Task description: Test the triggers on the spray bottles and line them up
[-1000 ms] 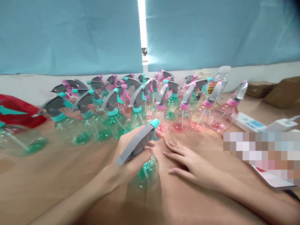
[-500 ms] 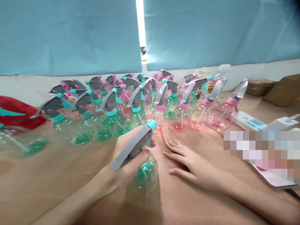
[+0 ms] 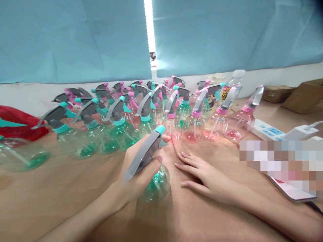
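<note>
My left hand point(image 3: 137, 164) is wrapped round the neck and trigger of a green spray bottle point(image 3: 156, 188), which stands on the brown tabletop point(image 3: 106, 205). The bottle's grey sprayer head with its turquoise nozzle shows above my fingers; its collar is hidden by the hand. To the right of it, my right hand point(image 3: 204, 171) lies palm down with the fingers spread, touching only the table. Just beyond both hands stand a green spray bottle point(image 3: 147, 126) with a turquoise collar and a pink spray bottle point(image 3: 193, 129) with a pink collar.
Several more green and pink spray bottles crowd the back of the table. At far left is a red plastic bag point(image 3: 22, 122). On the right are a white power strip point(image 3: 267, 129), a pixelated device, a clear drink bottle point(image 3: 234, 85) and brown cardboard point(image 3: 305, 97).
The left index finger has stretched out further past the nozzle, and the sprayer head has shifted slightly. My right hand stays flat on the table. The view has shifted a little.
</note>
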A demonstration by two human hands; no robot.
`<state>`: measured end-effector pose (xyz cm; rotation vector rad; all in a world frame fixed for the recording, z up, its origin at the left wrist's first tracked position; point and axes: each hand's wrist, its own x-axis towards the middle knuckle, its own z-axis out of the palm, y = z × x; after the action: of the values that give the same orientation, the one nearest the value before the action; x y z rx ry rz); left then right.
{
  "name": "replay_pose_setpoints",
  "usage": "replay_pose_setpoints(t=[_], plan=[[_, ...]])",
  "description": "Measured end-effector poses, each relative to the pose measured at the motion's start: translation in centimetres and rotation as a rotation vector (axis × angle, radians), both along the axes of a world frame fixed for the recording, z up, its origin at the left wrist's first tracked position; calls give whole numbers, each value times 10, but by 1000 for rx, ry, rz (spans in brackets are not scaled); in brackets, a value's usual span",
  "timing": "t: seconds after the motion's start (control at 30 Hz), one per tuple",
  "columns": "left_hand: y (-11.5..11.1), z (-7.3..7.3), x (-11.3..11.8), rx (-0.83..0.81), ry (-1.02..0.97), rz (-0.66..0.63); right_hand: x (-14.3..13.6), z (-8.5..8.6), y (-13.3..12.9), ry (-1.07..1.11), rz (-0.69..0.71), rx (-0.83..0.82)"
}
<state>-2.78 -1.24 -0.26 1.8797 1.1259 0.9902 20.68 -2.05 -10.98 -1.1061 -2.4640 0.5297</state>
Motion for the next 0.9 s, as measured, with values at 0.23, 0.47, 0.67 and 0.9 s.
replay_pose_setpoints(t=[0.23,0.47,0.67,0.9], plan=[[0,-4,-2,-7,-19,-31,0,0,0,0,-2,-8],[-2,-5,0,19,-25,30,0,-1,1,22,-1,0],[-1,-6,1,13,-32,-10,0,-1,0,9,-1,4],[1,-4,2,64,0,-23,0,-2,0,24,-5,3]])
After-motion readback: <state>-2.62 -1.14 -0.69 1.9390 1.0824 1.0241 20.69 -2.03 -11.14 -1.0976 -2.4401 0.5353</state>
